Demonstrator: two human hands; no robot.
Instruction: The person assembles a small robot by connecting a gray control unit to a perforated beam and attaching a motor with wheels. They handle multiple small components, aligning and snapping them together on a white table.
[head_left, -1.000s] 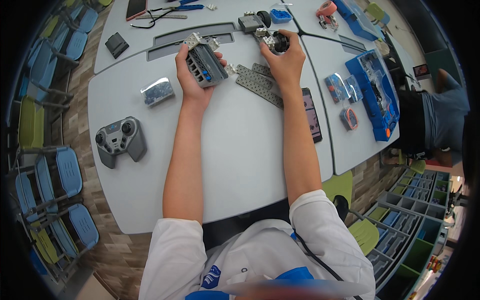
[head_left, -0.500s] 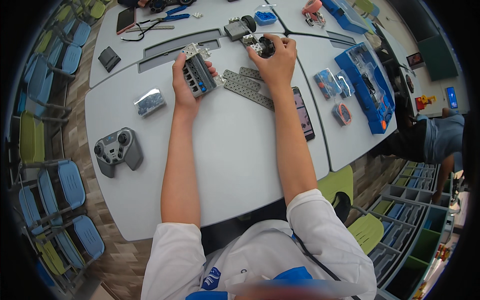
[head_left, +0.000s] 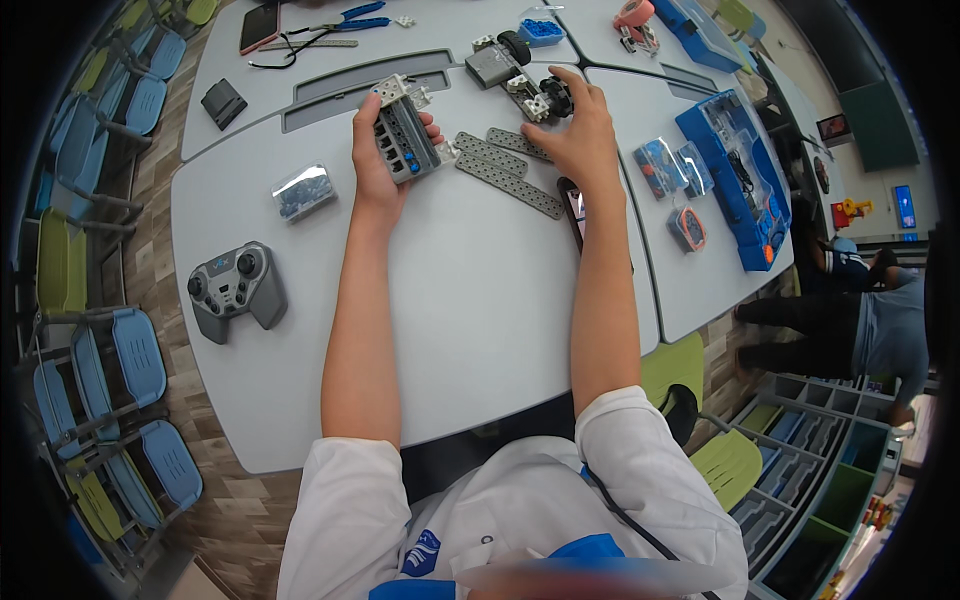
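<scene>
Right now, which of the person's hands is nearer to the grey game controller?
Left: the left hand, gripping a grey block, is beyond the game controller and to its right; the right hand is farther right, by the wheeled assembly.

Grey brick (head_left: 403,140) (blue inside), tilted; black-wheeled assembly (head_left: 520,90), to its right

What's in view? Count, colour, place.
socketed block: 1, grey, upper centre
wheeled assembly: 1, grey and black, upper centre
perforated strips: 3, grey, upper centre
controller: 1, grey, left
parts box: 1, clear, left
module: 1, black, upper left
phones: 2, dark, upper left, centre right
pliers: 1, blue-handled, top
tub: 1, blue, top
cases: 2, blue, right
small boxes: 3, clear, right
chairs: several, blue and green, both sides
tables: several, white, centre
co-worker: 1+, blue-grey top, right
left hand: 1, bare, gripping block
right hand: 1, bare, by assembly
</scene>
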